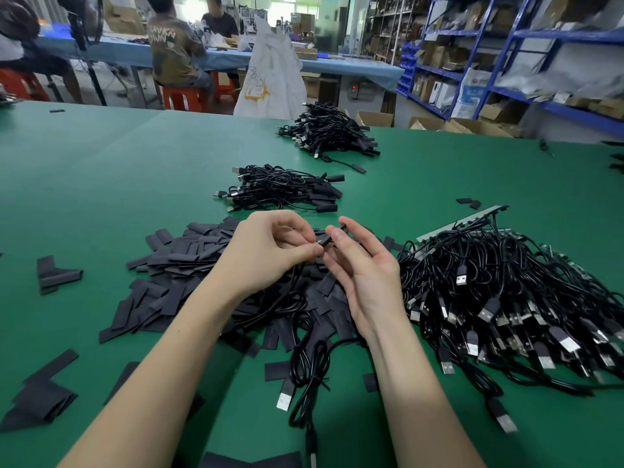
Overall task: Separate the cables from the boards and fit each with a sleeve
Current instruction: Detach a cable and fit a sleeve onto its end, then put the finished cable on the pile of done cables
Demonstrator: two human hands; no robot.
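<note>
A plain green felt-like table mat (101, 184) carries matte charcoal-black flat sleeve pieces (189, 261), glossy black cables with silver USB plugs (499, 298), while behind stand blue metal shelving (499, 62) and orange-red plastic stools (184, 97).

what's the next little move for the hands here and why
Probably slide the sleeve further along the cable. The left hand pinches the cable end and the right hand holds the sleeve at that tip, so it looks only partly on. The cable's plug end hangs loose over the table.
</note>
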